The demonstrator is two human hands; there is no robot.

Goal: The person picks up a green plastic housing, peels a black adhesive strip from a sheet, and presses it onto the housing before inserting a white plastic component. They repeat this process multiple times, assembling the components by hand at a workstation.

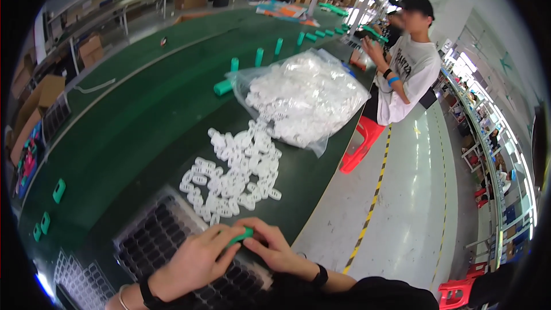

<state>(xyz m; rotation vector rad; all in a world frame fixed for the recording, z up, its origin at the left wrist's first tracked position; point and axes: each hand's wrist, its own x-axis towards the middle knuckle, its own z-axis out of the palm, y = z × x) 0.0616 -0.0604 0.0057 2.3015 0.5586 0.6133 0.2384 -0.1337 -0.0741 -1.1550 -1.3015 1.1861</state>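
Nearest us, both hands are closed on one green piece [241, 236]: our left hand [201, 252] grips it from the left, fingers curled over it, and our right hand [272, 247] pinches its right end between thumb and fingers. The piece sits between the two hands, above the sheet of dark ovals [158, 229]; fingers hide much of it, so we can't tell if a white tag is on it. For a good hold, we'd judge it best to let the left hand steady the piece and the right thumb press evenly, no twisting, keeping our wrists off the ovals. Near left, a pale grid sheet [80, 281] lies at the table's edge. Just beyond the hands, the loose white tags [267, 169] lie piled on the green table [120, 143]; picking from the near rim should disturb the heap least. Three small green cases [59, 190] lie off to the left. Farther, a clear bag [307, 100] full of white bits, then a row of green pieces [259, 56], some upright, some lying. Far right, a co-worker in a white shirt [410, 74], near a red stool [361, 143].
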